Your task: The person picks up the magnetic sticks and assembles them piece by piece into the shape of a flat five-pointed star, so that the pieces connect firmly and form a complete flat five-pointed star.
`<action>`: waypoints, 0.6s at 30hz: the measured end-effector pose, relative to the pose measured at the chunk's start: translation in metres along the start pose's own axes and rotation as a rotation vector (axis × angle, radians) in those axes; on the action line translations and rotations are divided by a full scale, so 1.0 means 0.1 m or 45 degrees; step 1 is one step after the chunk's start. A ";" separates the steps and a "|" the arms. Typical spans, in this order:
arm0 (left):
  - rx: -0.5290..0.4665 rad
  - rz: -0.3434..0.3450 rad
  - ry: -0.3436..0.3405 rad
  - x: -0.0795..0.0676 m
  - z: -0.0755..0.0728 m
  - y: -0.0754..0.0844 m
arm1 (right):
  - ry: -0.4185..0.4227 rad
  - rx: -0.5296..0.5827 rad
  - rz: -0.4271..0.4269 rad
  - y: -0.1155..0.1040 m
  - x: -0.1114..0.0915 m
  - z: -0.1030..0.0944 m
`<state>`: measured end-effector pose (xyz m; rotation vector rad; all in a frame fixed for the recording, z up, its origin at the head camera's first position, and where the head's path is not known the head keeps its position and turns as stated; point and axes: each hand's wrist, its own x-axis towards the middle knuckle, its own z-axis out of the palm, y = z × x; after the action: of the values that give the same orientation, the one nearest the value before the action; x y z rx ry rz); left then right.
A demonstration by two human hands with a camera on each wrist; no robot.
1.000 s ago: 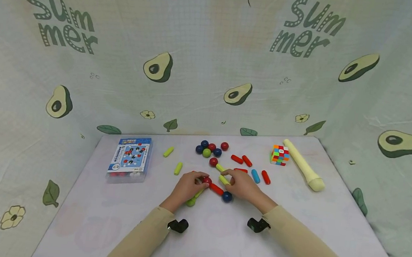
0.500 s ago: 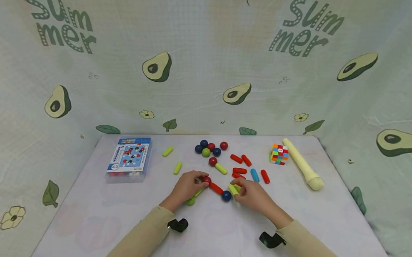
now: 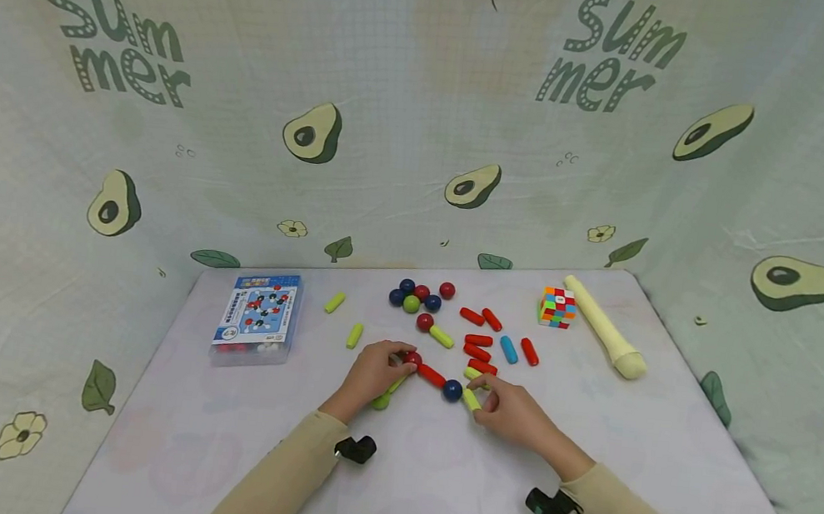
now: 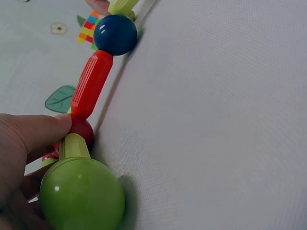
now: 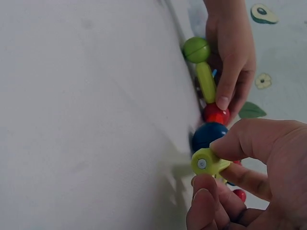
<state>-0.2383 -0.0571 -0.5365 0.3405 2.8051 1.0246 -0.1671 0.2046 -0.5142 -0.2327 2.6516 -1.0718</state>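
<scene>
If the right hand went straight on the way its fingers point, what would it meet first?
Likely the dark blue ball, just beyond the yellow-green stick the right hand pinches; the gap is hard to judge.

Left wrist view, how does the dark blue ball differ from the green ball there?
The dark blue ball is deep navy; the green ball is bright lime. The dark blue ball meets a red stick; the green ball meets a yellow-green stick. The green ball is beside the left hand, while the dark blue ball is near the right hand. Both are round and glossy.
</scene>
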 end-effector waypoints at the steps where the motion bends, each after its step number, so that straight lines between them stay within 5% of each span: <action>1: 0.002 0.000 -0.001 0.00 0.00 0.00 | -0.005 0.007 0.008 0.01 -0.01 0.01; 18: -0.010 -0.020 -0.006 -0.01 0.02 0.03 | 0.040 0.001 0.065 0.02 -0.03 0.20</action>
<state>-0.2366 -0.0535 -0.5362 0.3194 2.7943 1.0303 -0.1579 0.1934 -0.5286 -0.1488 2.6696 -1.0691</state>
